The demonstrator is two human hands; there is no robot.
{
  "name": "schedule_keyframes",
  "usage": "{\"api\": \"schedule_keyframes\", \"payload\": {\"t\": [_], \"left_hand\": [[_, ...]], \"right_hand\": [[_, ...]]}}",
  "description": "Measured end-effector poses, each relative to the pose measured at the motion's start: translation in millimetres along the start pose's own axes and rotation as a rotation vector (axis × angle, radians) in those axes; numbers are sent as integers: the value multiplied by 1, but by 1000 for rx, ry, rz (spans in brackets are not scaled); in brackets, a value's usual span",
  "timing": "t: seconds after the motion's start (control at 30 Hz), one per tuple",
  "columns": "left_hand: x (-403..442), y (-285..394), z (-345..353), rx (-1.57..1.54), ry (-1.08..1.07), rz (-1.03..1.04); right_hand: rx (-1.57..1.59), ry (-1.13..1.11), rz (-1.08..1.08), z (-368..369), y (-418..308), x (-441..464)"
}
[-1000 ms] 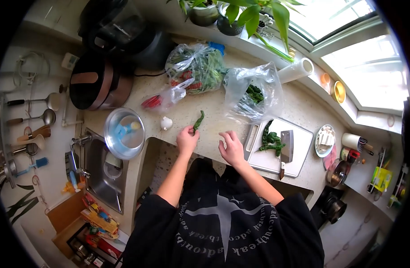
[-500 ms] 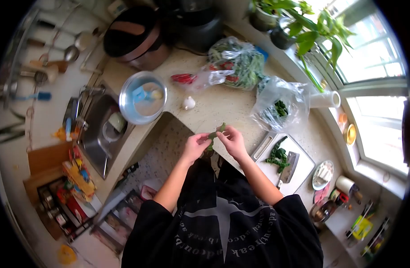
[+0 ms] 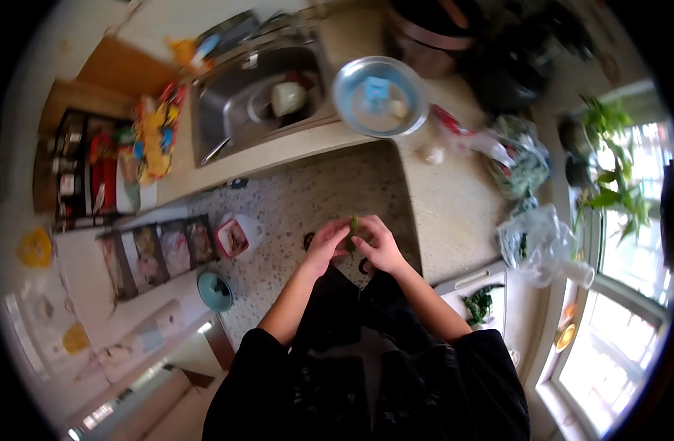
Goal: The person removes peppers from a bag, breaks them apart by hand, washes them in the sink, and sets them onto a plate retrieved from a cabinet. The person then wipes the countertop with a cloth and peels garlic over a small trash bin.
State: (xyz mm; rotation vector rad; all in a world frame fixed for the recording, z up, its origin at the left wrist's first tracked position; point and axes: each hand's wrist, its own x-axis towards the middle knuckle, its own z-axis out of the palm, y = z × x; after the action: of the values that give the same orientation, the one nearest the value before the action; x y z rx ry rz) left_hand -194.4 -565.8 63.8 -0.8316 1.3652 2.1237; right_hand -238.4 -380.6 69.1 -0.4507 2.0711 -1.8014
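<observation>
Between my hands is a slim green vegetable that looks like a long green pepper (image 3: 353, 234), held above the floor in front of my body. My left hand (image 3: 324, 248) pinches it from one side, its fingers curled. My right hand (image 3: 381, 245) grips it from the other side, with the thumb and fingers closed on it. Part of the pepper is hidden behind the fingers. On the counter at the right, dark leafy greens (image 3: 481, 304) lie on a white cutting board (image 3: 460, 284), partly covered by my right arm.
A metal basin (image 3: 342, 103) with a blue item inside stands beside the sink (image 3: 230, 99). A garlic bulb (image 3: 431, 153), bagged vegetables (image 3: 524, 158) and a clear plastic bag (image 3: 539, 246) sit on the counter. On the floor are a teal bin (image 3: 215, 291) and a red-rimmed container (image 3: 232, 239).
My view has turned left, so the sink and floor show more and the board less. My hands, still on the pepper, have moved from the counter's edge to over the floor.
</observation>
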Motion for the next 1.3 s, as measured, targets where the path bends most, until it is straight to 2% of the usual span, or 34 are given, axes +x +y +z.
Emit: {"api": "schedule_keyframes", "payload": {"t": [0.07,0.2,0.33,0.4,0.43,0.53,0.67,0.77,0.87,0.97,1.07,1.3], "left_hand": [[-17,-7,-40,-59,39,31],[-44,-28,-132,-137,147,106],[-84,-32,-227,-309,350,88],[-89,-63,-294,-307,468,75],[-92,-75,-329,-302,528,69],[-110,-78,-407,-290,651,-2],[-105,-75,-488,-187,959,-97],[-91,-113,-558,-210,1068,-37],[-94,-83,-548,-442,951,-25],[-77,-75,-523,-382,834,-62],[-50,-66,-480,-256,676,-100],[7,-3,-307,-5,213,-93]], "right_hand": [[139,-87,131,38,-3,11],[263,-313,225,128,2,37],[245,-472,332,235,16,54],[153,-553,364,283,17,59],[203,-597,516,307,20,61],[172,-613,434,369,32,58],[229,-630,536,418,47,58],[176,-592,541,428,46,65],[90,-497,540,415,52,71],[81,-338,522,381,40,81],[-108,-189,443,333,40,78],[39,192,465,189,44,24]]}}
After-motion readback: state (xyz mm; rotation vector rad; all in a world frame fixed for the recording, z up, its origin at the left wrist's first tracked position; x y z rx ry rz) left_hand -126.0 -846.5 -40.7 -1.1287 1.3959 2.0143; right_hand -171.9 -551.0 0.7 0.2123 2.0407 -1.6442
